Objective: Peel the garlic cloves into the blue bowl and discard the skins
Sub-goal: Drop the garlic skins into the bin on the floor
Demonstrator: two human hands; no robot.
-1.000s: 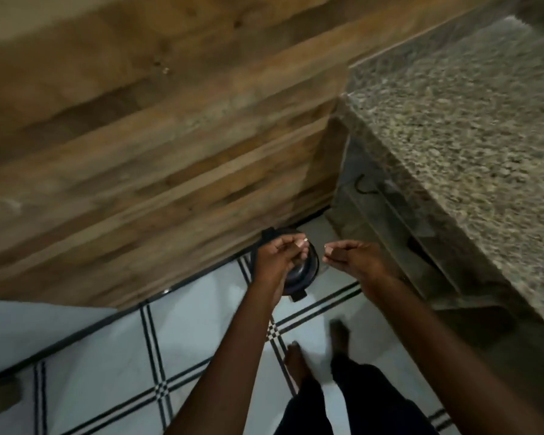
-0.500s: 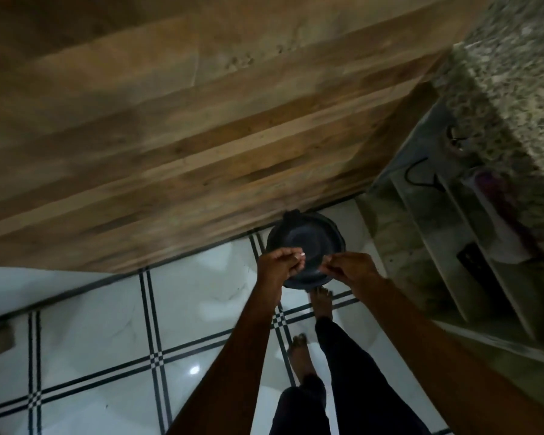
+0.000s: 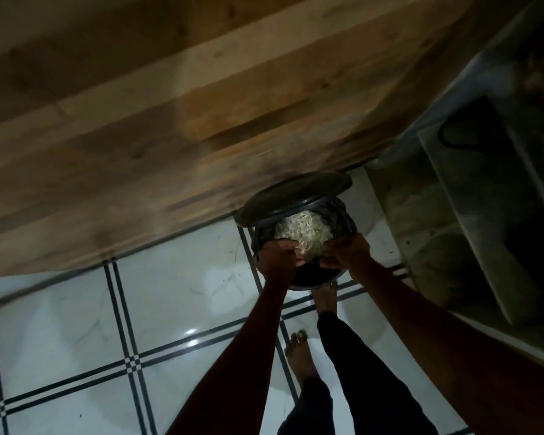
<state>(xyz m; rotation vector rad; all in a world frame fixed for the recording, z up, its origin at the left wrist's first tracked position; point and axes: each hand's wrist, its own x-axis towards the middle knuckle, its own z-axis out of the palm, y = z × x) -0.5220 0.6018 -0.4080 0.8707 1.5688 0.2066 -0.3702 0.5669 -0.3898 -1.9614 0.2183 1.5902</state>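
Note:
A black pedal bin [image 3: 308, 279] stands on the floor against the wooden wall, its lid [image 3: 291, 197] tipped up. Inside lies a heap of pale shredded scraps [image 3: 305, 229]. My left hand [image 3: 278, 255] hovers over the bin's near left rim with fingers curled, pinching what look like pale garlic skins. My right hand [image 3: 346, 251] is over the near right rim, fingers curled downward; what it holds, if anything, is hidden. My bare foot [image 3: 325, 298] presses at the bin's base. No blue bowl or garlic cloves are in view.
A wood-plank wall [image 3: 201, 105] rises behind the bin. White floor tiles with dark lines [image 3: 154, 302] spread to the left. Dim open shelves under a counter [image 3: 471, 215] stand to the right. My other foot [image 3: 300, 356] is planted nearer to me.
The bin's lid, shut before, has swung up and the contents show. Both hands have dropped closer over the bin's mouth, and my foot has moved onto its base.

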